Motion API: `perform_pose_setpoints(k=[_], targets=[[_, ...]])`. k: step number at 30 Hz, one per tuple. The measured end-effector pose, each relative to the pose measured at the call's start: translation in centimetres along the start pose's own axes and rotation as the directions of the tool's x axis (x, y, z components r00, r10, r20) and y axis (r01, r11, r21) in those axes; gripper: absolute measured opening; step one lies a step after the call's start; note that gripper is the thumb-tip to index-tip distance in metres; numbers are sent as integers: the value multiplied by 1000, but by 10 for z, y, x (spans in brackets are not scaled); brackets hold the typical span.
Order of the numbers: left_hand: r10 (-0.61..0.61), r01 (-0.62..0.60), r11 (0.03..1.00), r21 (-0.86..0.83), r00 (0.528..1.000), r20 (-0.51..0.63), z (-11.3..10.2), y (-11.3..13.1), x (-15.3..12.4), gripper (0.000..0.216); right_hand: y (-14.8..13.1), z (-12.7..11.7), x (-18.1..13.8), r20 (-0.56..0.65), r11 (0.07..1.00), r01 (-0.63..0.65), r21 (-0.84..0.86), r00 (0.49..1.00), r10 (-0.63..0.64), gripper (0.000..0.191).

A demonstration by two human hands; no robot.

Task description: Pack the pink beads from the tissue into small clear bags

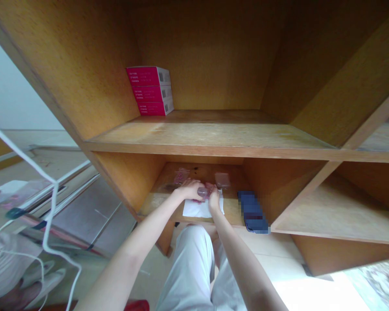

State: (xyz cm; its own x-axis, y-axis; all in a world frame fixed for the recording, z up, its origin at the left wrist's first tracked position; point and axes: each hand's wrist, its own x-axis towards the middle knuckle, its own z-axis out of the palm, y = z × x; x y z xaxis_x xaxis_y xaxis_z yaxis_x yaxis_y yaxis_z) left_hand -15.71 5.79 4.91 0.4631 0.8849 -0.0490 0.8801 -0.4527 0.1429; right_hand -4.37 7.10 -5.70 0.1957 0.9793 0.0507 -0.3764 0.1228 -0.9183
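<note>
A small clear plastic bag [202, 191] is held between my two hands, low over a sheet of white paper [197, 210]. My left hand [190, 189] grips the bag from the left with bent fingers. From the right, my right hand [214, 196] closes on the bag's other side, its fingertips partly hidden. Small dark red pieces show on the paper under the hands, too small to name. Just beyond my left hand lies another clear bag [181, 176] with red pieces in it. A flat clear bag [222, 179] lies behind my right hand.
Three stacked pink boxes [151, 90] stand on the upper shelf [214, 129]. A dark blue, blurred-out object [253, 211] lies right of the paper. Side walls bound the lower compartment. At left are a white cable [53, 203] and part of another person [9, 268].
</note>
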Motion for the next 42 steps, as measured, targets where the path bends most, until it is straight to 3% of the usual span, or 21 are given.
perform_pose_setpoints(k=[12, 22, 28, 32, 35, 39, 42], targets=[[5, -8, 996, -88, 999, -38, -5, -9, -8, 44, 1, -2, 1, 7, 996, 7, 89, 1000, -8, 40], [-28, 3, 973, -231, 994, -103, -12, 4, -23, 36, -4, -2, -2, -11, 996, 33, 80, 999, -32, 37], [-188, 102, 952, -288, 938, -291, -1, 5, -29, 49, -23, 2, -18, 27, 982, 166, -95, 986, -164, 35], [-285, 156, 923, -351, 891, -352, 10, 6, -26, 52, -37, 4, -30, 70, 915, 315, -254, 949, -307, 27], [-350, 183, 891, -414, 859, -373, 18, 5, -24, 59, -41, 5, -34, 113, 901, 328, -285, 945, -308, 24], [-326, 88, 853, -514, 860, -393, 26, 5, -25, 61, -41, 9, -34, 145, 921, 293, -256, 954, -263, 20], [-317, -10, 759, -651, 868, -383, 29, 5, -27, 66, -43, 12, -32, 109, 940, 265, -214, 963, -246, 18]])
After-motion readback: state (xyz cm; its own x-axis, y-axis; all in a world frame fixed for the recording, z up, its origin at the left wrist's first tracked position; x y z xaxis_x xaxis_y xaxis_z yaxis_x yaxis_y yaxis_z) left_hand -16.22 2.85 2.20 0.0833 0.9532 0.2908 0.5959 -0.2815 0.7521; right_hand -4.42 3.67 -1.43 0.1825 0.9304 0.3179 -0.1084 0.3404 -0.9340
